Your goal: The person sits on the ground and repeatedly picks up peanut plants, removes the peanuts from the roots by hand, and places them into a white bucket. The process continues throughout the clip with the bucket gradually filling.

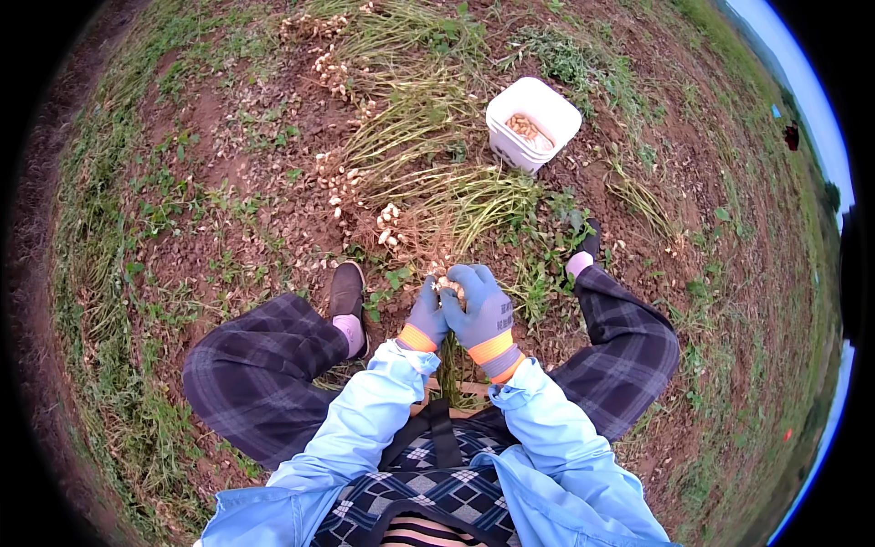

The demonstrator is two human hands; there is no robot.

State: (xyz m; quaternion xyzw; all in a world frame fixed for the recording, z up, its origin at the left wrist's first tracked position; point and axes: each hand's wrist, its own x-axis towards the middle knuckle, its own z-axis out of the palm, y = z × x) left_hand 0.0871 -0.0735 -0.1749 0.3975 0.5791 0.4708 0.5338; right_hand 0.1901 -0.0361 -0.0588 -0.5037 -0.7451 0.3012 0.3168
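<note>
Both my hands wear blue-grey work gloves with orange cuffs and meet between my knees. My left hand [426, 314] and my right hand [475, 304] close around a cluster of peanut pods [448, 286] at the root end of a peanut plant. Its green stems [448, 369] hang below the gloves towards my lap. Just beyond the gloves, pulled peanut plants [472, 198] lie on the soil, their pale pods [388, 224] to the left. The fingertips partly hide the held pods.
A white square plastic bucket [502, 109] with some peanuts at the bottom stands beyond my hands, slightly right. More uprooted plants [403, 102] lie in a row ahead. My shoes [347, 290] rest on either side on reddish soil with weeds. A small plant bundle [642, 198] lies right of the bucket.
</note>
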